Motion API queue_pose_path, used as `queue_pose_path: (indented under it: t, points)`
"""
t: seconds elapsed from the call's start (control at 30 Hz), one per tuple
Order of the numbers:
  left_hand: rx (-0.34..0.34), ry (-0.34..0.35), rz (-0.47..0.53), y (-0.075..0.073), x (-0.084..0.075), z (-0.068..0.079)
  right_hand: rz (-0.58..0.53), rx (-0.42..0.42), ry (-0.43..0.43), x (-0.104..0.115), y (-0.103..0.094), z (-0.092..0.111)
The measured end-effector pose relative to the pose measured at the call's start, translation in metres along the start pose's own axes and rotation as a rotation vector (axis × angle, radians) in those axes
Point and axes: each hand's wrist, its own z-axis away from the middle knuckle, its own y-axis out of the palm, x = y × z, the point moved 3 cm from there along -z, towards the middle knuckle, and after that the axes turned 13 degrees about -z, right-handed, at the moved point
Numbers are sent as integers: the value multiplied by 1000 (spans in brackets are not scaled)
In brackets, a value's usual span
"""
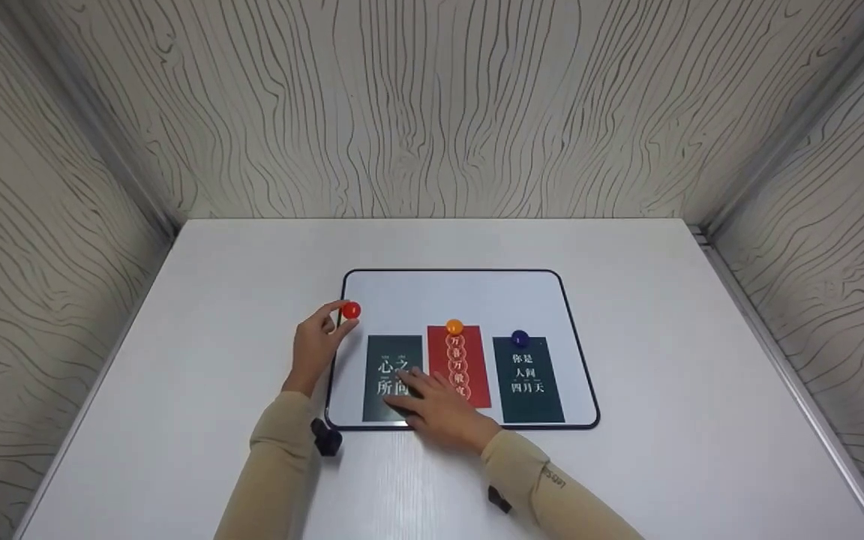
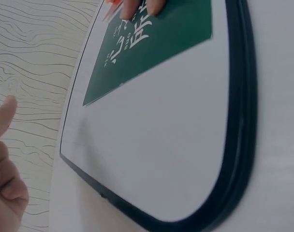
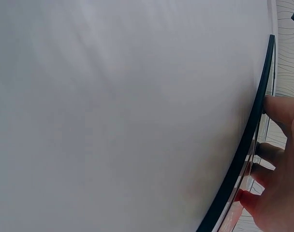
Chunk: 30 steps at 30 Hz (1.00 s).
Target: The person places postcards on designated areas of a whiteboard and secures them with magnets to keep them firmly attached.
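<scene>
My left hand point(image 1: 317, 345) pinches a round red magnet point(image 1: 352, 310) between thumb and finger, above the left edge of the whiteboard point(image 1: 492, 296). Spread fingers of my right hand point(image 1: 443, 409) rest on a dark green card point(image 1: 381, 352) with white characters, lying at the board's left. Beside it lies a red card point(image 1: 469, 360) with an orange magnet point(image 1: 454, 327) at its top. Another dark green card point(image 1: 533, 405), farther right, carries a dark blue magnet point(image 1: 520, 339). In the left wrist view the left hand point(image 2: 7, 183) shows, but the magnet is out of frame.
The black-framed board lies on a white table point(image 1: 664, 360). Wood-grain patterned walls point(image 1: 432, 112) stand behind and at both sides. A small black device point(image 1: 326, 438) is at the left wrist, and another point(image 1: 499, 499) at the right.
</scene>
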Motion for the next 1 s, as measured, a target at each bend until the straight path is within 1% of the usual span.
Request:
queue_pose_path:
  t: [0.2,0.3,0.4,0.6,0.73,1.0]
  points:
    - [32,10,-5,4,-4,2,0,0,-2,1,0,1]
    - [55,-6,-2,8,-4,3,2,1,-7,2,0,1]
    - [63,-15,9,10,-6,4,7,2,-12,2,0,1]
    - [79,0,29,13,-10,6,21,11,11,1,0,0]
    - [103,1,31,16,-13,7,37,7,17,1,0,-1]
    - [152,-21,36,24,-15,9,-27,20,51,1,0,0]
